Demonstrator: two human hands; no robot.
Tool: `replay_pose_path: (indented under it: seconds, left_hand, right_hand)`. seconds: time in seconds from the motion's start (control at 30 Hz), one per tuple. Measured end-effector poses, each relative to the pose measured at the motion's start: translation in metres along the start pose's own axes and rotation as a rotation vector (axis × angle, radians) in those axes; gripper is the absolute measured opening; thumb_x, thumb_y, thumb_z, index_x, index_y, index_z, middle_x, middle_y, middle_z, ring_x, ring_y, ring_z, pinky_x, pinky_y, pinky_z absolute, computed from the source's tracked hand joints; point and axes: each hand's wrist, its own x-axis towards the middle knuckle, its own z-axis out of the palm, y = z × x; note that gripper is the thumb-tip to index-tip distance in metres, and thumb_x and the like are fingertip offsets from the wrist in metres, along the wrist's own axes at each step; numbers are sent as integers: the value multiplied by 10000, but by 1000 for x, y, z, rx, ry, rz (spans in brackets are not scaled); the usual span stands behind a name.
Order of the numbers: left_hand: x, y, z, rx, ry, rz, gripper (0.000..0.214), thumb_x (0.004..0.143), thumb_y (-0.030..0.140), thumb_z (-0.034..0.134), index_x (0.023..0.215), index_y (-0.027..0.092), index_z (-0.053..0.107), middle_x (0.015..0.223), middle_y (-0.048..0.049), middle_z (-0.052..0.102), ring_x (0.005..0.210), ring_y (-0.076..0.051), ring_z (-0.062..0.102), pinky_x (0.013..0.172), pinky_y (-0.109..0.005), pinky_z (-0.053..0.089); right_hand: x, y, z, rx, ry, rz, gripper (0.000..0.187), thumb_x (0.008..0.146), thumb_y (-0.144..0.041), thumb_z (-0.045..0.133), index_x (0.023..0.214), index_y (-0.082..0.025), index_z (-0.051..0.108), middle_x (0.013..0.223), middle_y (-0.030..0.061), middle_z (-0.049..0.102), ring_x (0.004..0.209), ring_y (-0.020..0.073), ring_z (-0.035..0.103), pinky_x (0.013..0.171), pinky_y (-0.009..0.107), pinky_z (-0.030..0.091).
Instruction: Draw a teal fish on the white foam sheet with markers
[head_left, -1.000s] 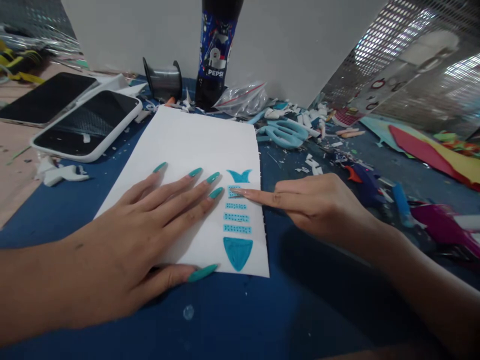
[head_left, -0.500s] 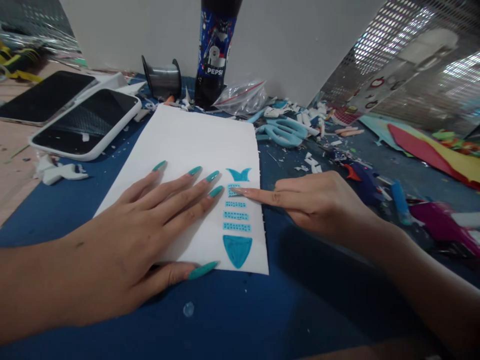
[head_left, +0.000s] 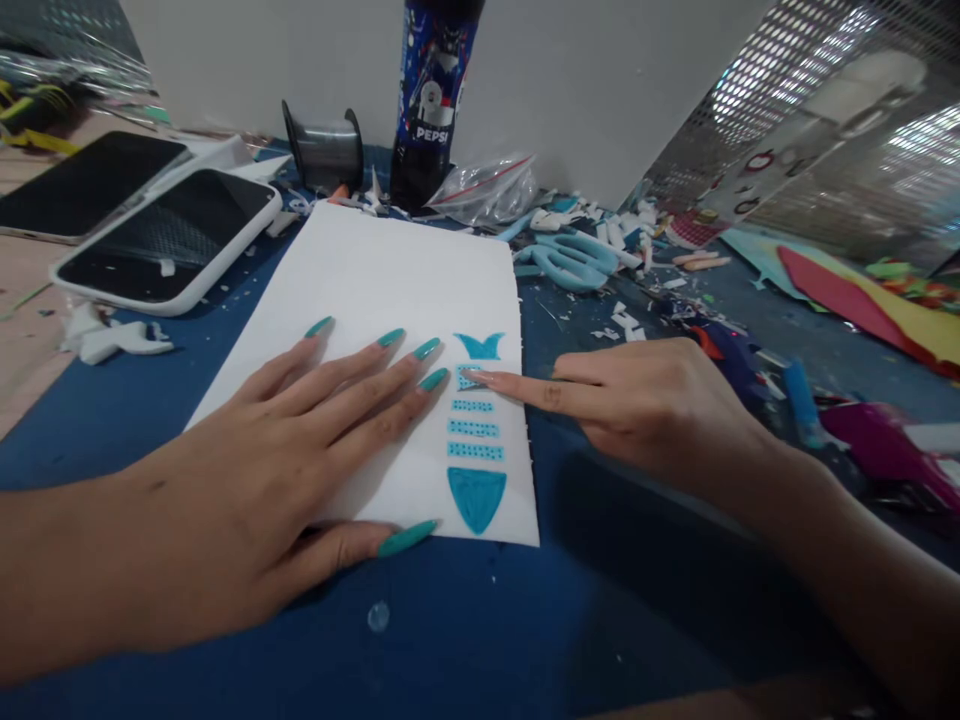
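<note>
A white sheet of paper (head_left: 405,260) carries a column of teal shapes like a fish skeleton: a tail (head_left: 480,346), several dotted bars (head_left: 475,429) and a rounded triangular head (head_left: 478,498). Whether they are drawn or stuck on, I cannot tell. Flat over the paper's left and middle, my left hand (head_left: 292,450) has its long teal-nailed fingers spread, holding nothing. From the right comes my right hand (head_left: 630,395), index finger stretched out and its tip on the top dotted bar, partly covering it. The other fingers are curled and hold nothing visible.
Light blue scissors (head_left: 574,262) lie among white scraps beyond the paper. A Pepsi bottle (head_left: 433,120), a spool (head_left: 324,150) and a plastic bag (head_left: 487,190) stand or lie behind. Left is a white-cased phone (head_left: 172,245); right, a magenta tool (head_left: 881,445).
The view has shifted very slightly. Both hands keep their places on the paper, the right index fingertip still on the top dotted bar.
</note>
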Motion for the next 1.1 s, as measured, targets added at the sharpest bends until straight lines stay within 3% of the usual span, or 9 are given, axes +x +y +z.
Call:
replay_pose_path:
  seconds: [0.33, 0.57, 0.87, 1.1]
  left_hand:
    - [3, -14, -2, -23, -46, 105, 778, 1028, 539, 438, 1642, 289, 31, 1687, -19, 201, 1536, -357, 282, 1278, -557, 103]
    - [3, -15, -2, -9, -39, 134, 794, 1020, 543, 450, 1646, 251, 56, 1685, -50, 208, 1535, -359, 282, 1282, -550, 91]
    - [3, -14, -3, -21, -38, 124, 781, 1021, 548, 449, 1644, 256, 81, 1684, -41, 221, 1534, -364, 280, 1287, -550, 89]
    - [4, -13, -4, -30, -44, 118, 773, 1023, 557, 435, 1643, 267, 76, 1682, -28, 226, 1537, -349, 279, 1288, -535, 100]
  right_hand:
    - [0, -6, 1, -121, 97, -24, 637, 950, -9, 405, 1505, -304, 510, 580, -50, 404, 506, 109, 236, 510, 278, 110]
    - [8, -4, -6, -90, -12, -31, 681, 900, 22, 428, 1474, -322, 550, 592, -29, 509, 469, 96, 273, 497, 282, 100]
    - [22, -5, -20, -78, -164, -67, 574, 963, -16, 359, 1426, -256, 600, 589, -6, 517, 452, 107, 285, 469, 282, 142]
    - [29, -7, -24, -131, -273, -92, 601, 920, -19, 485, 1475, -241, 556, 609, -16, 522, 449, 96, 217, 443, 250, 118]
